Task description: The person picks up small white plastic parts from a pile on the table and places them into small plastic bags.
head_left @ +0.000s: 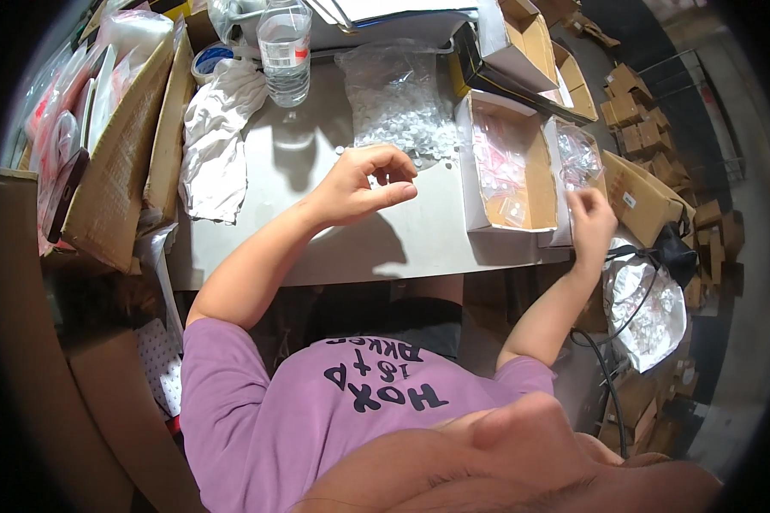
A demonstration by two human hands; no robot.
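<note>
My left hand (370,183) hovers above the table in front of a clear plastic bag (393,94) of small whitish pieces. Its fingers curl loosely, the thumb stands apart from them, and I see nothing between them. Some of the pieces (432,137) lie spilled around the bag's near end. My right hand (592,221) is at the near right edge of a narrow white box (563,231) holding clear plastic packets (577,158). The fingers of that hand are bent together; anything in them is hidden.
A larger open carton (535,184) with small clear bags stands between my hands. A water bottle (284,56) and a crumpled white cloth (222,141) are at the back left. Cardboard sheets (115,162) line the left side. A silvery lined bag (646,316) and a black cable (603,368) are at right.
</note>
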